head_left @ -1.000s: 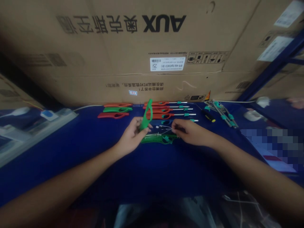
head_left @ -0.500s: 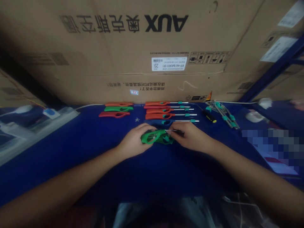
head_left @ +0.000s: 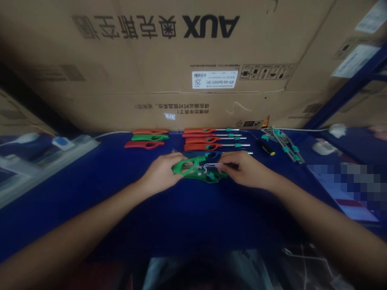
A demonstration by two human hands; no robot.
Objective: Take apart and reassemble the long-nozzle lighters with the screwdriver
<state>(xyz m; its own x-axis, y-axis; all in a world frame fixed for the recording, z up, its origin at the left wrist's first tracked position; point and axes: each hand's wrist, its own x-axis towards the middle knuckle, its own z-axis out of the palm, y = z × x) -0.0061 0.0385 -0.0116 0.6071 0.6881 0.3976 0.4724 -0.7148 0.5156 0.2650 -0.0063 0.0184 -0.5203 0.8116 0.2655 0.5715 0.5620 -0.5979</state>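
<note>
My left hand (head_left: 160, 174) is closed round one end of a green lighter casing half (head_left: 184, 165) with a loop-shaped opening, tilted above the table. Just below and to its right is a second green casing half (head_left: 201, 176), with a teal trigger piece (head_left: 211, 176) inside; the two are spread apart. Between them run thin white wires (head_left: 208, 164). My right hand (head_left: 242, 167) pinches at the right end of these wires, thumb and forefinger together. Something thin and dark shows inside its grip, too blurred to name. Behind both hands a blue lighter (head_left: 214, 156) is partly covered.
At the back lie several red-orange lighters with metal tubes (head_left: 202, 141), and casings (head_left: 148, 137) to their left. A screwdriver (head_left: 266, 148) and a pile of metal tubes (head_left: 284, 143) are further right. A large cardboard box (head_left: 121, 80) stands behind the blue table (head_left: 181, 225).
The green casing halves have come apart, one shifting left in my left hand and the other showing below. White wires now show between them. My right hand has moved slightly right.
</note>
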